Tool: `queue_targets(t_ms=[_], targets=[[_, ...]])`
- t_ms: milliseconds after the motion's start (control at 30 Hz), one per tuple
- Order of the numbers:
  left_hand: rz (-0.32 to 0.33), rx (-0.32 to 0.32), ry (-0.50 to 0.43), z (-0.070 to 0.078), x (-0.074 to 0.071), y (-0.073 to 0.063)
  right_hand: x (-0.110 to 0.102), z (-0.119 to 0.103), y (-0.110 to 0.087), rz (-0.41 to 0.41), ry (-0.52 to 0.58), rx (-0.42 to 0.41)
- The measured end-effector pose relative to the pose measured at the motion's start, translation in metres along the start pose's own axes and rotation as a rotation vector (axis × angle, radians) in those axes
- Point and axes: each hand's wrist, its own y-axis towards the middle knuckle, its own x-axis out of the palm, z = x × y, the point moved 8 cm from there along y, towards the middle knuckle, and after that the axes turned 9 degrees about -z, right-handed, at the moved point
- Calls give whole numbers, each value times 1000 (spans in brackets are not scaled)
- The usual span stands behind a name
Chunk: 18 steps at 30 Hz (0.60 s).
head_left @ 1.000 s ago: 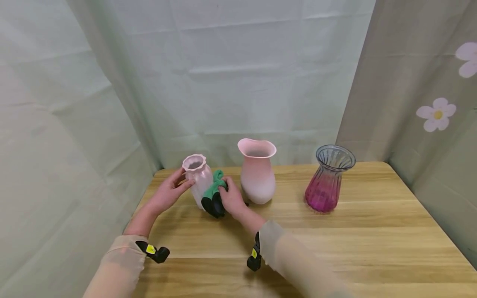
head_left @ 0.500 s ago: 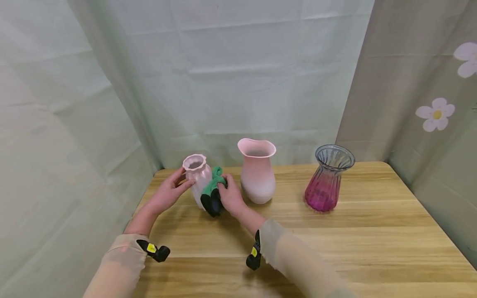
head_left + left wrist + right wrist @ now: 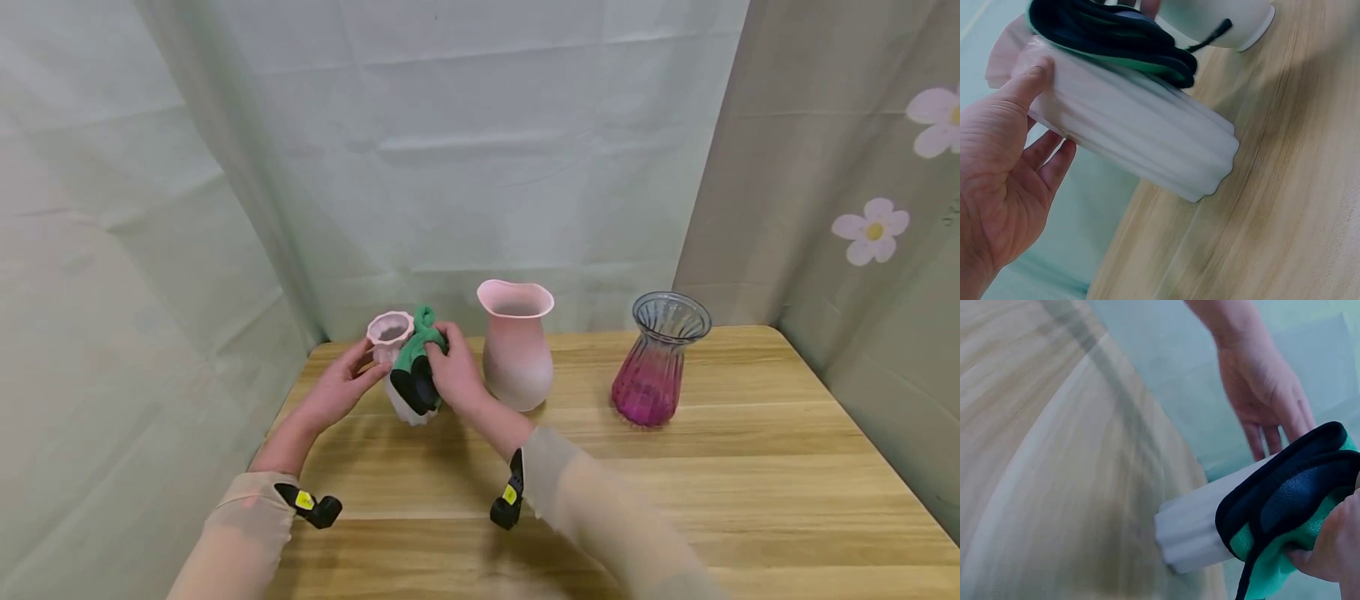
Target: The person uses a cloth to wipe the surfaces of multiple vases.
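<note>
A small pale pink vase (image 3: 411,412) with a scalloped rim and ribbed sides stands at the table's left. My left hand (image 3: 341,396) holds it near the neck, thumb on one side and fingers on the other, as the left wrist view shows. My right hand (image 3: 455,371) grips a folded green cloth (image 3: 1272,569) with black edging and a thin black loop. In the head view the cloth lies against the right front of the vase, just under the rim, and hides part of its body.
A taller pink-to-white vase (image 3: 517,358) with a flared lip stands close to the right hand. Farther right is a ribbed glass vase (image 3: 651,375), magenta below and grey-blue above. The wooden table (image 3: 720,500) meets hanging curtains (image 3: 487,167) at its back and left.
My right hand has moved the cloth up and slightly left along the vase, from its lower right side towards the rim. The left hand keeps its hold in place.
</note>
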Motion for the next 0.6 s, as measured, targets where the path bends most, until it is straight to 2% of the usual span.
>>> queue_targets(t_ms=[200,600], targets=[[-8,13,18,0,0,0,0,-9,1,16,-5,-29],[-14,-3,11,-1,0,1,-1,0,2,18,-53,-29]])
